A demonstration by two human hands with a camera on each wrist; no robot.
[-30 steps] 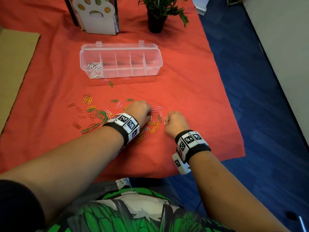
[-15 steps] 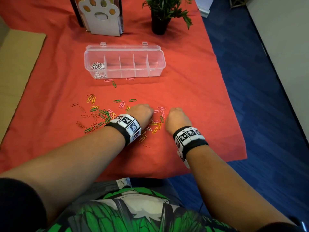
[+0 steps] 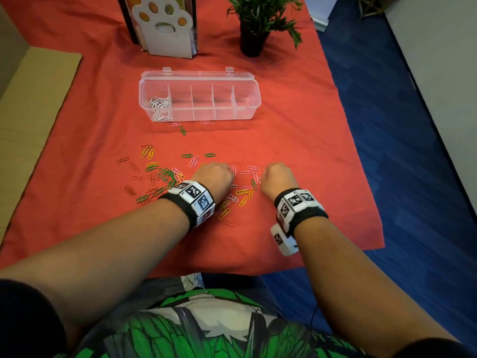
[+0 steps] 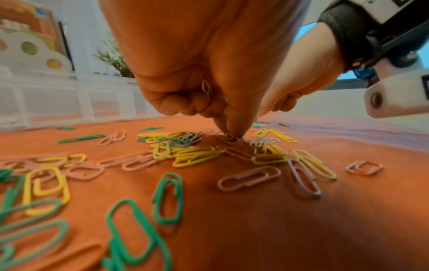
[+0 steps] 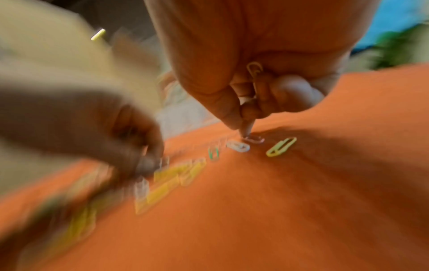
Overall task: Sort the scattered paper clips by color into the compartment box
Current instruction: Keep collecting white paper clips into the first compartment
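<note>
Over the scattered paper clips [image 3: 165, 177] on the red cloth [image 3: 296, 151], both fists sit about where they were half a second ago. Left hand [image 3: 214, 178] and right hand [image 3: 277, 179] each pinch a clip against the cloth, with more clips tucked in the curled fingers; only the wrist views show that. Compartment box [image 3: 200, 99] sits farther back, white clips [image 3: 158, 102] in its leftmost slot.

One box [image 3: 200, 99] with five compartments, two hands, one plant [image 3: 258, 19], one paw stand [image 3: 165, 27]; clips too many to count.
</note>
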